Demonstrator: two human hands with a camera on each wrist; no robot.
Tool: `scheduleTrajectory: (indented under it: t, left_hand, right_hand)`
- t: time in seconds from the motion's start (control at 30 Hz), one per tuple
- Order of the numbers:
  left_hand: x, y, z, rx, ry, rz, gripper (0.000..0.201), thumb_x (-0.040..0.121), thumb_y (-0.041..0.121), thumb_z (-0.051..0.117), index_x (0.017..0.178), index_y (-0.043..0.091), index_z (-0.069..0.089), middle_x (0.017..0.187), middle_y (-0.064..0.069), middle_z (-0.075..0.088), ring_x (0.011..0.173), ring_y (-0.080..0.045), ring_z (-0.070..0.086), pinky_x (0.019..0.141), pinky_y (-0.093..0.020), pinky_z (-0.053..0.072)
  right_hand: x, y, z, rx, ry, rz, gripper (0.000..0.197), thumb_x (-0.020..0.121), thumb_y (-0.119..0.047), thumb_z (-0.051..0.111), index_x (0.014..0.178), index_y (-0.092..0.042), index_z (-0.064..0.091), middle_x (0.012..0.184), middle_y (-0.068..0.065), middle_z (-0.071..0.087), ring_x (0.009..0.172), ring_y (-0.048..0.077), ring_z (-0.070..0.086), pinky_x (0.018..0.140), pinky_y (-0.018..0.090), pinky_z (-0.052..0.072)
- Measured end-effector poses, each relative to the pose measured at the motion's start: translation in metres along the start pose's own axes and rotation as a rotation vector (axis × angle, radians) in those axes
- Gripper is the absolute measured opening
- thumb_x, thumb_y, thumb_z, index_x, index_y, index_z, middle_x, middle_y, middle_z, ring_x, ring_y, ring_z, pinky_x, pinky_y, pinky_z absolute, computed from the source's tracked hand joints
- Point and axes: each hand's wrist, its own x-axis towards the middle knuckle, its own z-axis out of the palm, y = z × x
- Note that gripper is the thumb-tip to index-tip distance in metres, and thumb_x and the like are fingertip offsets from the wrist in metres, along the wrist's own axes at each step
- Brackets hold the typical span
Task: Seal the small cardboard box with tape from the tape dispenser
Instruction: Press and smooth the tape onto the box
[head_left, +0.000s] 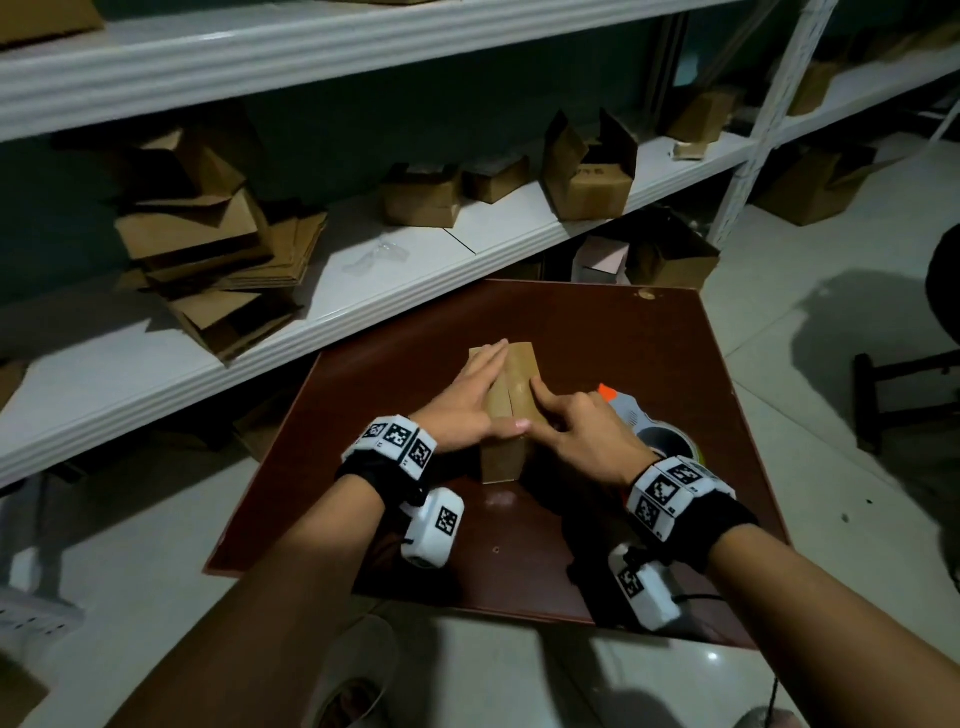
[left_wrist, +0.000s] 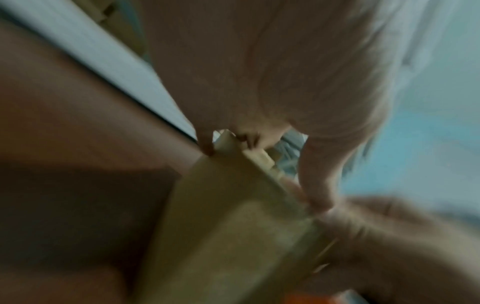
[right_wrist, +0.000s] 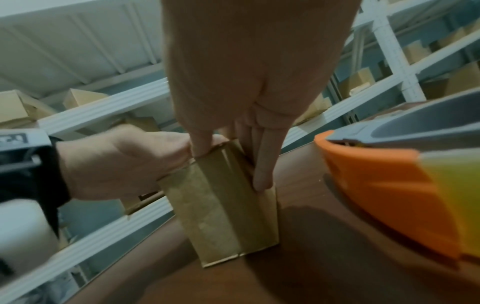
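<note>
My flat left hand and right fingers press the small brown cardboard box flaps closed; the grey-orange tape dispenser beside it lies untouched, so no taping yet.

A dim storeroom: white metal shelving runs across the upper frame, its lower shelf strewn with flattened cardboard at left and open cartons at centre. A dark teal wall shows behind. A dark reddish-brown desk stands on pale glossy floor tiles, where shadows fall at right.
</note>
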Motion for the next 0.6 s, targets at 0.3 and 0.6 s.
scheduleTrajectory:
  t: [0.3, 0.6]
  left_hand:
    - [0.006, 0.004, 0.004, -0.154, 0.116, -0.256, 0.161, 0.065, 0.040, 0.101, 0.166, 0.019, -0.023, 0.175, -0.004, -0.013, 0.164, -0.022, -0.001, 0.131, -0.036, 0.011]
    - [0.010, 0.002, 0.003, -0.198, 0.366, -0.396, 0.099, 0.070, 0.021, 0.099, 0.149, 0.014, 0.041, 0.134, 0.001, 0.035, 0.126, -0.020, 0.047, 0.107, -0.031, 0.043]
  right_hand:
    - [0.001, 0.002, -0.012, 0.163, -0.012, 0.045, 0.059, 0.099, -0.009, 0.052, 0.154, -0.029, 0.045, 0.141, 0.003, 0.064, 0.087, -0.008, 0.064, 0.068, 0.004, 0.040]
    - [-0.005, -0.001, -0.010, 0.309, -0.020, 0.269, 0.097, 0.080, -0.069, 0.070, 0.159, -0.023, 0.036, 0.157, 0.004, 0.047, 0.139, 0.023, 0.050, 0.112, 0.038, 0.043]
